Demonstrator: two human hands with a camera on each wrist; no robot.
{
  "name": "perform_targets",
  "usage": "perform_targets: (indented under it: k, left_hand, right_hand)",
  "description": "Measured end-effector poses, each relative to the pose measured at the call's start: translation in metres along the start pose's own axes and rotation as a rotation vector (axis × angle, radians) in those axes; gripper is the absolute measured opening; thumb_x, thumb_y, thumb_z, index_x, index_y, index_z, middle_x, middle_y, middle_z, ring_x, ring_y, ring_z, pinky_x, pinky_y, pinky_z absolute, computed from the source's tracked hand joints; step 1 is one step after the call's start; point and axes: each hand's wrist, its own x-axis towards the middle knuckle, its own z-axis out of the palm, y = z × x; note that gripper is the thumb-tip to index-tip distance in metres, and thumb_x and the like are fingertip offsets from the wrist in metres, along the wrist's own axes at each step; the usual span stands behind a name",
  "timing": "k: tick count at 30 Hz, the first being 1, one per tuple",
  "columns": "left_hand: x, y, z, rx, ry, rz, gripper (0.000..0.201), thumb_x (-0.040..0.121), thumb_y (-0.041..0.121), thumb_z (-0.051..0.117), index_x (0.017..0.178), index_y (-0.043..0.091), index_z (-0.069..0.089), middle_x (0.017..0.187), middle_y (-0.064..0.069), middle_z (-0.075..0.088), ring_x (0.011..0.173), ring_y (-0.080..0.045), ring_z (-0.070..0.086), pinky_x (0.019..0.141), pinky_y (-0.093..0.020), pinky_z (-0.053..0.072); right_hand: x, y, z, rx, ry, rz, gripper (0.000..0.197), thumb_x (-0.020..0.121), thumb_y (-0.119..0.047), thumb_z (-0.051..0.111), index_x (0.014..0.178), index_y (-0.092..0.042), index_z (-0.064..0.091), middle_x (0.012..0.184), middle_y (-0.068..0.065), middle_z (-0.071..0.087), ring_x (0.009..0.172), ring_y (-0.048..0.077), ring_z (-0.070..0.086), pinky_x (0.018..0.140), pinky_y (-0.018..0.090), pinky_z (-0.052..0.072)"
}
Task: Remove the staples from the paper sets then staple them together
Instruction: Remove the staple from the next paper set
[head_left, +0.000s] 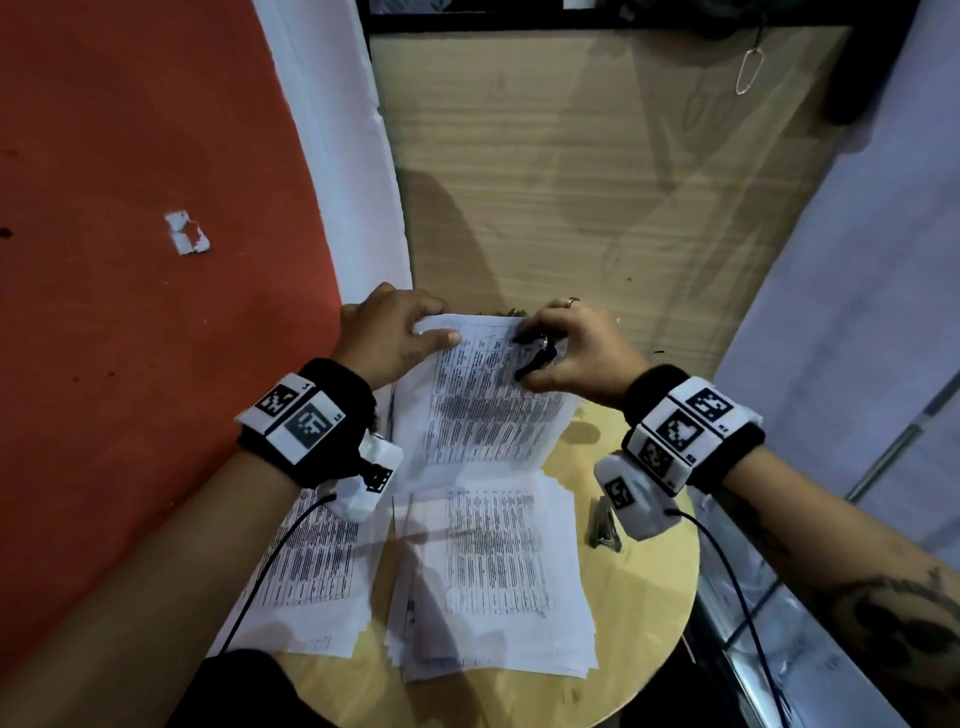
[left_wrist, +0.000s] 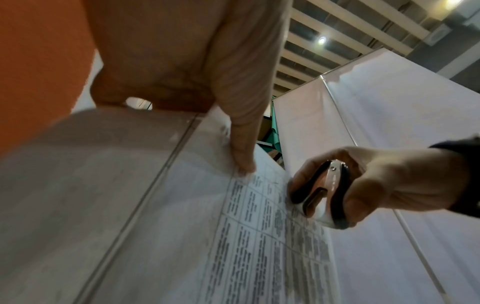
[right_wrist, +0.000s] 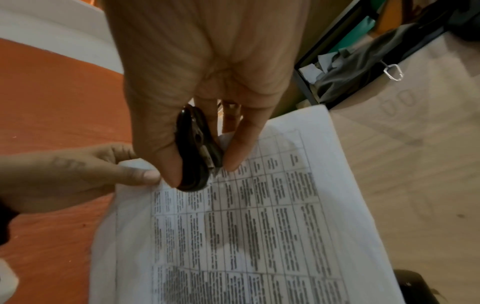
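Note:
A stapled set of printed paper (head_left: 488, 405) is held up above the round wooden table (head_left: 644, 597). My left hand (head_left: 400, 332) pinches its top left corner, thumb on the front (left_wrist: 242, 162). My right hand (head_left: 566, 348) grips a black staple remover (head_left: 537, 356) and presses its metal claws onto the top edge of the set (right_wrist: 259, 216). In the right wrist view the staple remover (right_wrist: 197, 156) sits between thumb and fingers; in the left wrist view the staple remover (left_wrist: 322, 193) touches the sheet. The staple itself is hidden. Two more paper stacks (head_left: 493, 582) (head_left: 311, 561) lie on the table.
A stapler (head_left: 605, 525) lies on the table right of the stacks, under my right wrist. An orange floor (head_left: 130, 208) with a paper scrap (head_left: 187, 233) is to the left. A wooden panel (head_left: 597, 182) is ahead, white partitions (head_left: 857, 234) to the right.

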Motion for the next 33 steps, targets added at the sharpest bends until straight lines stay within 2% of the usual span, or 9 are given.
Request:
perform_targets:
  k: [2, 4, 6, 8, 13, 18, 23, 30, 33]
  left_hand:
    - [0.000, 0.007, -0.001, 0.162, 0.053, -0.030, 0.037, 0.075, 0.057, 0.063, 0.097, 0.028, 0.069, 0.090, 0.009, 0.066, 0.103, -0.026, 0.054, 0.091, -0.042, 0.034]
    - [-0.002, 0.021, -0.001, 0.372, 0.107, -0.019, 0.028, 0.078, 0.044, 0.068, 0.102, 0.029, 0.067, 0.097, 0.005, 0.066, 0.112, -0.023, 0.047, 0.082, -0.038, 0.022]
    - [-0.002, 0.036, -0.001, 0.424, 0.093, -0.007, 0.030, 0.077, 0.046, 0.069, 0.101, 0.029, 0.067, 0.086, 0.004, 0.060, 0.110, -0.022, 0.048, 0.076, -0.036, 0.016]
    - [0.000, 0.043, 0.002, 0.394, 0.059, 0.013, 0.030, 0.077, 0.049, 0.068, 0.098, 0.028, 0.068, 0.078, 0.007, 0.053, 0.106, -0.022, 0.053, 0.074, -0.035, 0.015]
    - [0.004, 0.040, 0.004, 0.191, -0.060, 0.030, 0.026, 0.081, 0.046, 0.066, 0.090, 0.022, 0.068, 0.087, 0.003, 0.068, 0.095, -0.020, 0.059, 0.075, -0.033, 0.023]
    - [0.004, 0.032, 0.004, -0.052, -0.085, 0.040, 0.049, 0.068, 0.054, 0.058, 0.070, 0.005, 0.059, 0.062, -0.004, 0.054, 0.065, -0.019, 0.051, 0.063, -0.030, 0.030]
    - [0.004, 0.037, 0.003, -0.200, -0.082, 0.047, 0.061, 0.057, 0.063, 0.065, 0.064, 0.002, 0.059, 0.053, 0.001, 0.039, 0.055, -0.012, 0.038, 0.055, -0.029, 0.026]
    - [0.003, 0.040, -0.002, -0.336, -0.124, 0.054, 0.039, 0.071, 0.032, 0.081, 0.063, -0.001, 0.061, 0.055, 0.002, 0.038, 0.058, -0.010, 0.037, 0.056, -0.027, 0.024]
    - [0.001, 0.042, -0.003, -0.369, -0.143, 0.057, 0.021, 0.073, 0.028, 0.079, 0.061, 0.019, 0.065, 0.054, 0.006, 0.046, 0.058, -0.006, 0.042, 0.055, -0.025, 0.029]
  right_hand:
    - [-0.002, -0.001, -0.001, -0.013, 0.002, -0.003, 0.044, 0.058, -0.011, 0.083, 0.100, -0.007, 0.071, 0.097, 0.012, 0.065, 0.090, 0.024, 0.059, 0.081, 0.026, 0.043]
    - [-0.003, -0.003, 0.000, -0.020, 0.000, 0.002, 0.045, 0.058, -0.014, 0.083, 0.101, -0.008, 0.071, 0.097, 0.012, 0.065, 0.091, 0.023, 0.059, 0.080, 0.023, 0.042]
    - [-0.005, -0.005, 0.001, -0.023, 0.009, 0.007, 0.045, 0.059, -0.017, 0.084, 0.101, -0.009, 0.071, 0.098, 0.011, 0.064, 0.092, 0.022, 0.058, 0.080, 0.022, 0.041]
    - [-0.006, -0.007, 0.002, -0.021, 0.011, 0.000, 0.045, 0.059, -0.018, 0.084, 0.101, -0.009, 0.070, 0.098, 0.011, 0.064, 0.092, 0.022, 0.058, 0.080, 0.023, 0.042]
    - [-0.008, -0.005, 0.000, 0.026, 0.033, -0.034, 0.043, 0.058, -0.015, 0.083, 0.099, -0.008, 0.070, 0.095, 0.012, 0.063, 0.089, 0.025, 0.059, 0.084, 0.036, 0.047]
    - [-0.016, -0.004, 0.009, 0.082, 0.314, -0.194, 0.041, 0.058, -0.017, 0.074, 0.097, -0.005, 0.069, 0.106, 0.014, 0.056, 0.090, 0.013, 0.054, 0.081, 0.008, 0.039]
    - [-0.017, -0.012, 0.015, -0.040, 0.375, -0.371, 0.041, 0.062, -0.008, 0.068, 0.102, -0.002, 0.067, 0.104, 0.014, 0.062, 0.088, 0.029, 0.063, 0.070, 0.037, 0.055]
    - [-0.017, -0.013, 0.011, -0.129, 0.342, -0.437, 0.043, 0.064, -0.013, 0.068, 0.106, -0.002, 0.066, 0.105, 0.015, 0.063, 0.088, 0.031, 0.063, 0.069, 0.038, 0.055]
    - [-0.017, -0.015, 0.008, -0.136, 0.332, -0.446, 0.043, 0.064, -0.012, 0.070, 0.105, -0.001, 0.066, 0.105, 0.016, 0.063, 0.088, 0.032, 0.064, 0.069, 0.039, 0.055]
